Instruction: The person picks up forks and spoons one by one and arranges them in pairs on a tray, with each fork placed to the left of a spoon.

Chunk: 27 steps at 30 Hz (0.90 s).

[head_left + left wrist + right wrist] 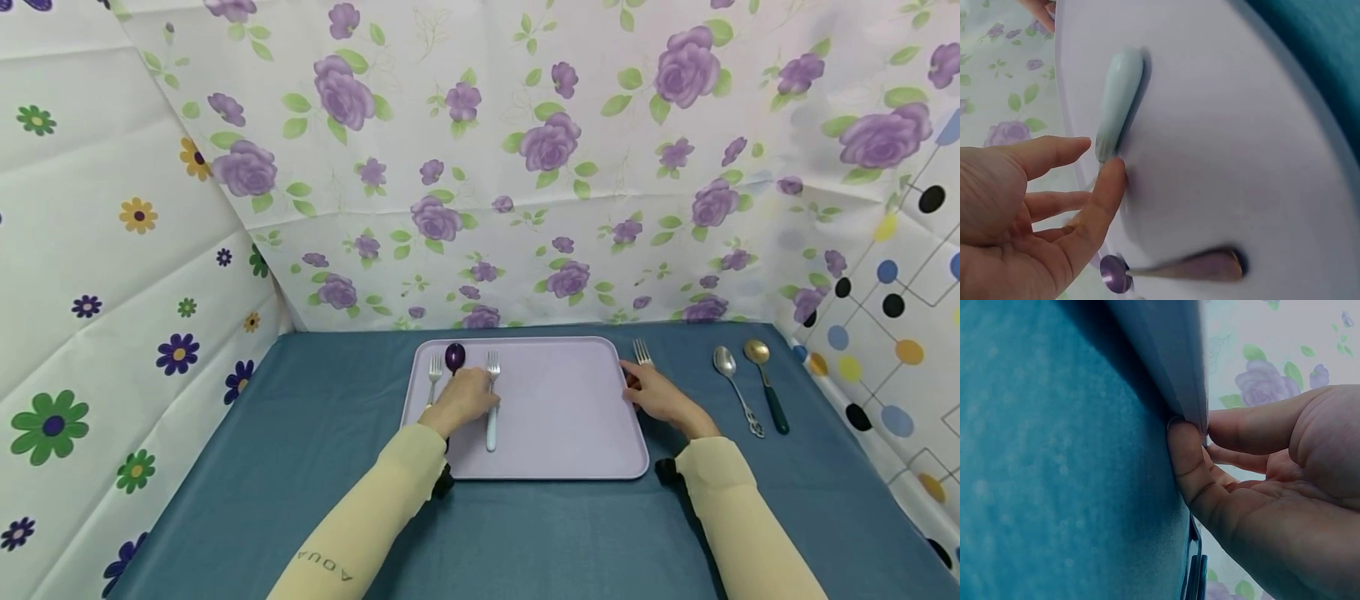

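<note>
A pale purple tray [562, 400] lies on the blue cloth. On its left part lies a fork with a light blue handle [1121, 94]. My left hand [467, 398] is over this fork, thumb and index finger on either side of its neck with a small gap showing in the left wrist view. Beside it are a purple spoon [455, 357] and another fork [435, 367], both partly hidden by the hand. My right hand [660, 393] pinches the tray's right edge, seen closely in the right wrist view, thumb and finger on opposite faces of the rim [1175, 362].
A fork [642, 352] lies just right of the tray, its handle hidden behind my right hand. Farther right are a silver spoon [738, 390] and a gold spoon with a green handle [767, 385]. Flowered cloth [480, 167] hangs behind the table.
</note>
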Tool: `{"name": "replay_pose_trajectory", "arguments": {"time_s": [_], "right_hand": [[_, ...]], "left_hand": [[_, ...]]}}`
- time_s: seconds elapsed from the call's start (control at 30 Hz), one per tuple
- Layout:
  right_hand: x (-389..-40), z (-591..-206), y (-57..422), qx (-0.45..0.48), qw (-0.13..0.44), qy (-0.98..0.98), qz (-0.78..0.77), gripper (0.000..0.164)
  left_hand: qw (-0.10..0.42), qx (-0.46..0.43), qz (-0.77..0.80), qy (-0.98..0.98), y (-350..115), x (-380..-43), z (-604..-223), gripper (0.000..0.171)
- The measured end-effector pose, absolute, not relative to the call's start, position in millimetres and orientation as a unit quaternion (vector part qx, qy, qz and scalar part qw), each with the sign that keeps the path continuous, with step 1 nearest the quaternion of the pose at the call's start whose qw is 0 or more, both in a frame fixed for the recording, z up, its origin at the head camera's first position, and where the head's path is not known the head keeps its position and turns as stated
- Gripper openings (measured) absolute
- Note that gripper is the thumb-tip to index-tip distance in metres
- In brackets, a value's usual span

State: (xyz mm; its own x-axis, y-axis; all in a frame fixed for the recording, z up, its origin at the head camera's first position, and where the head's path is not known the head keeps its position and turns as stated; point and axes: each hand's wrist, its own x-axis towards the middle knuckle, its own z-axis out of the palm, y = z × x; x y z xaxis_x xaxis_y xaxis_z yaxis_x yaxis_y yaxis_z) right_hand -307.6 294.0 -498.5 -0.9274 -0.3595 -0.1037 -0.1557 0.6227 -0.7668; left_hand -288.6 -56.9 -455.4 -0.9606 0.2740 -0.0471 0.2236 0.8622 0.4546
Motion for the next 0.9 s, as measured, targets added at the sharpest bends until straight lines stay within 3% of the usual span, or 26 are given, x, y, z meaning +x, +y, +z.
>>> {"name": "replay_pose_trajectory", "arguments": {"time_s": [0.1, 0.2, 0.3, 0.47, 0.9], "right_hand": [[-307.9, -498.8, 294.7, -0.146, 0.123, 0.893, -0.408, 0.064], [-308.1, -498.8, 294.8, -0.145, 0.122, 0.893, -0.407, 0.064], [-308.0, -498.5, 294.8, -0.146, 0.123, 0.894, -0.407, 0.064], [-308.5, -498.6, 295.0, -0.144, 0.122, 0.893, -0.408, 0.063], [-310.7, -501.5, 294.7, -0.147, 0.125, 0.891, -0.412, 0.064]], "left_hand": [[0.066, 0.124, 0.238, 0.961, -60.8, -287.8, -452.9, 0.015], [0.063, 0.124, 0.248, 0.959, -64.5, -288.2, -450.8, 0.032], [0.052, 0.123, 0.266, 0.955, -69.2, -290.3, -448.3, 0.039], [0.038, 0.112, 0.282, 0.952, -78.9, -295.0, -442.7, 0.030], [0.008, 0.095, 0.292, 0.952, -117.4, -296.9, -435.9, 0.029]]}}
